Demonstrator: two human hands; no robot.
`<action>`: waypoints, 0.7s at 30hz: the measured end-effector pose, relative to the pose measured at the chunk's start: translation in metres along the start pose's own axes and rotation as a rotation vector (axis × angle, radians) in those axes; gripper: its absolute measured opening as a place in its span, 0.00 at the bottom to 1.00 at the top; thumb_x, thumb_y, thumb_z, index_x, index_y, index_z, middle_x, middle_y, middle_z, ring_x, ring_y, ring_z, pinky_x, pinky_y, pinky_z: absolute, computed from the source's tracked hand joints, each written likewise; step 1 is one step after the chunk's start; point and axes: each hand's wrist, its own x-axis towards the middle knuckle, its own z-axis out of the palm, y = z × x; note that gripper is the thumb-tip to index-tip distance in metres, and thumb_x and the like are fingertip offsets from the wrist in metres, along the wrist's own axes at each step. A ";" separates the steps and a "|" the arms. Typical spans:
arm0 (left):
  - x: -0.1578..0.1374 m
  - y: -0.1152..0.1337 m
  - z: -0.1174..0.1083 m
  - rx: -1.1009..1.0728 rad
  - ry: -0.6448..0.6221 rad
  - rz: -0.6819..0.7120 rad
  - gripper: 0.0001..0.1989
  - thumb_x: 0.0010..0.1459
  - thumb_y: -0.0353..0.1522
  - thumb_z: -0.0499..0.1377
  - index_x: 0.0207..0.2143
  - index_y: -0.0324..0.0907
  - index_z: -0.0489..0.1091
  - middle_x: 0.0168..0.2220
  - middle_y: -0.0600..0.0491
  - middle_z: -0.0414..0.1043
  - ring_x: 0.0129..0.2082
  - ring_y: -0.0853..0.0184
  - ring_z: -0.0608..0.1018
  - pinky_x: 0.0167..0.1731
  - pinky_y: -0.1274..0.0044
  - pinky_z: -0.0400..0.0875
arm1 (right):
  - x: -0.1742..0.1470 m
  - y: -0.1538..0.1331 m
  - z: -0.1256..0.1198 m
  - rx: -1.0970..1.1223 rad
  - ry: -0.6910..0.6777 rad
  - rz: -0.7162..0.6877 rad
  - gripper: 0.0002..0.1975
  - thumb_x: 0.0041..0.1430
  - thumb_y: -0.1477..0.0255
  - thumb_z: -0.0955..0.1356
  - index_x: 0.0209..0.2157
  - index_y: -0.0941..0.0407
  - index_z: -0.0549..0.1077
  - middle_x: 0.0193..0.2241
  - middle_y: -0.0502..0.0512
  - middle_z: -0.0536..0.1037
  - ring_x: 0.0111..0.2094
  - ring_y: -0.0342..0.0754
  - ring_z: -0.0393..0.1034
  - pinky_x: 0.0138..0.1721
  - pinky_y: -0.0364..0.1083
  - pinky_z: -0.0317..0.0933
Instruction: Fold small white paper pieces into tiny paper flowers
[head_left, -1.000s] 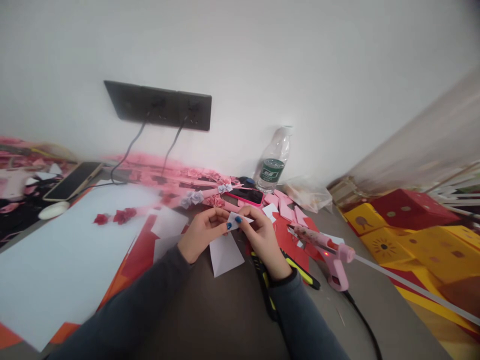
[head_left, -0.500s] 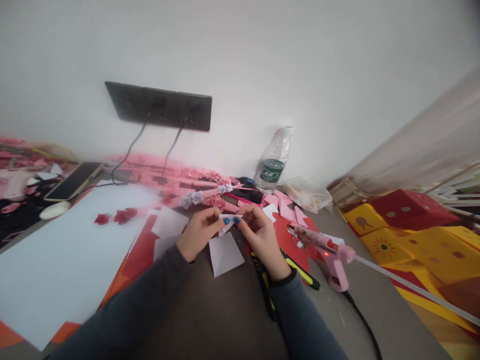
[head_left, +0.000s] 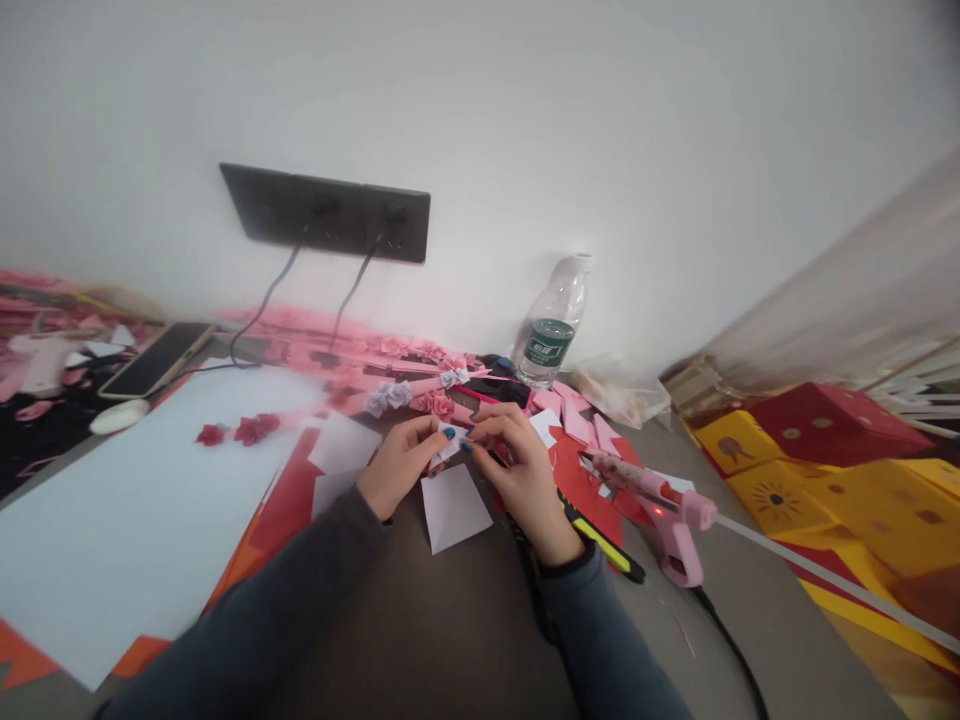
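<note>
Head view shows two bare hands in dark sleeves, working above the middle of a grey table (head_left: 420, 620). The left hand (head_left: 397, 465) is nearly closed; its thumb and curled fingers pinch a small white paper (head_left: 450, 441), which is folded. The right hand (head_left: 521, 480) has its fingers half bent, and the tips of its thumb and forefinger meet on the right end of this same paper. Just below the paper, a white square sheet (head_left: 456, 512) with a crease lies flat on the table.

Beside the right wrist there is a tool with a yellow-green and black handle (head_left: 606, 543). Near the right edge of the table lies a pink glue gun (head_left: 656, 498), its red light lit and a long glue stick coming out behind. Its nozzle is over red paper (head_left: 592, 510). Along the back edge, a bottle with a green label (head_left: 550, 340) stands by the wall, and a plastic bag (head_left: 630, 390) is at the back right corner. Pink stems with white paper flowers (head_left: 388, 398) lie behind the hands. On the left, a large white sheet (head_left: 142, 490) covers much of the table, under dark red flowers (head_left: 256, 430).
</note>
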 end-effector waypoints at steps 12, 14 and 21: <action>-0.001 0.006 -0.001 0.072 -0.036 -0.032 0.15 0.50 0.38 0.60 0.19 0.42 0.58 0.16 0.61 0.55 0.16 0.76 0.59 0.17 0.80 0.51 | -0.002 -0.003 0.001 -0.049 -0.046 -0.107 0.06 0.60 0.76 0.70 0.33 0.51 0.78 0.46 0.57 0.71 0.37 0.48 0.69 0.37 0.50 0.67; -0.001 0.006 -0.001 0.076 -0.038 -0.035 0.15 0.50 0.38 0.60 0.19 0.42 0.58 0.16 0.61 0.56 0.16 0.76 0.60 0.18 0.80 0.51 | -0.002 -0.003 0.000 -0.035 -0.060 -0.101 0.05 0.60 0.75 0.71 0.33 0.51 0.78 0.46 0.57 0.71 0.38 0.49 0.69 0.38 0.51 0.68; -0.002 0.005 -0.001 0.096 -0.031 -0.017 0.14 0.52 0.40 0.61 0.23 0.39 0.65 0.19 0.59 0.61 0.17 0.76 0.64 0.20 0.81 0.57 | -0.002 -0.004 -0.001 -0.007 -0.126 -0.037 0.06 0.62 0.77 0.67 0.34 0.52 0.74 0.46 0.58 0.71 0.46 0.51 0.70 0.47 0.52 0.65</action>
